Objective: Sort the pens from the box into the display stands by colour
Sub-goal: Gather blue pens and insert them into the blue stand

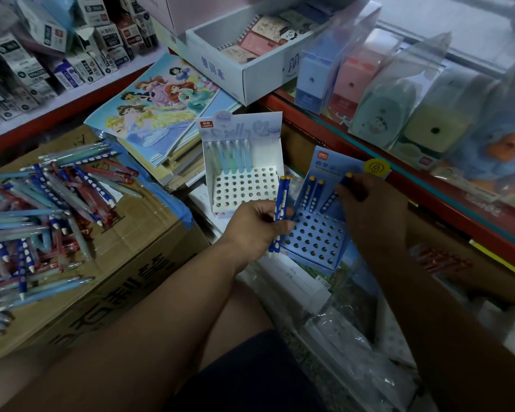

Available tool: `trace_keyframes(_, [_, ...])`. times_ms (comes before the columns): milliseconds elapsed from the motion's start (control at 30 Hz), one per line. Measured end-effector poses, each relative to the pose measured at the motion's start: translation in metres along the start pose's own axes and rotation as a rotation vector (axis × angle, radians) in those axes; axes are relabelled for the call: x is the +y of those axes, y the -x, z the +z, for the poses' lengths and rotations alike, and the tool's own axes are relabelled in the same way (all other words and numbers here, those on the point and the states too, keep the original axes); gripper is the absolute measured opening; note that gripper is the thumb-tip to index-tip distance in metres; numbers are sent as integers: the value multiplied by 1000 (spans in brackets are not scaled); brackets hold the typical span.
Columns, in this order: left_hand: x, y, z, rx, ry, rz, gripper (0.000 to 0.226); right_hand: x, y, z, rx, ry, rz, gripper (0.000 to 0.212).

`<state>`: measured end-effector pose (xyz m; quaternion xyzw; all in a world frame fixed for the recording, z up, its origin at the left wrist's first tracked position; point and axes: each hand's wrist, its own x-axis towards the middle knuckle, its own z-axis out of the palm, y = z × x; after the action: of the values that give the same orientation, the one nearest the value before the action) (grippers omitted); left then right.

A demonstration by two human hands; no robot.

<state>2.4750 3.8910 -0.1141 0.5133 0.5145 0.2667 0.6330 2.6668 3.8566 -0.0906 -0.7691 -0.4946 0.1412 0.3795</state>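
The scene is dim with a cool, bluish cast. The strongest light falls from the upper right, where the clear plastic packs (378, 72) carry pale glare. The left forearm (161, 322) and right forearm (428, 307) lie in deep shadow along the bottom. Focus is sharpest at the centre, on the white display stand (275, 153) and the blue display stand (330, 162). Towards the edges detail smears: the cartons (27, 55) at upper left and the plush toy (500, 156) at right are blurred, and the wide lens bends the red shelf edge (72, 110).
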Motion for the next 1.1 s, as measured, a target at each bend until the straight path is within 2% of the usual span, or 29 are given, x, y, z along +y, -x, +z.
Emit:
trace_keyframes(467, [2, 0, 0, -17, -18, -13, 19, 20, -9, 31, -111, 240, -10, 19])
trace_keyframes(667, [5, 2, 0, -51, -42, 8, 16, 14, -10, 31, -174, 356, 25, 26])
trace_keyframes(767, [4, 2, 1, -79, -53, 25, 17, 4, 0, 16, -134, 167, 65, 28])
trace_keyframes(900, [4, 3, 6, -179, -65, 53, 18, -23, 22, 4, -284, -307, 65, 11])
trace_keyframes(1000, [5, 5, 11, -226, -94, 78, 17, -30, 27, 1, -306, -336, 15, 13])
trace_keyframes(1100, [5, 4, 14, -184, -96, 105, 18, -23, 22, -6, -196, -302, 68, 15])
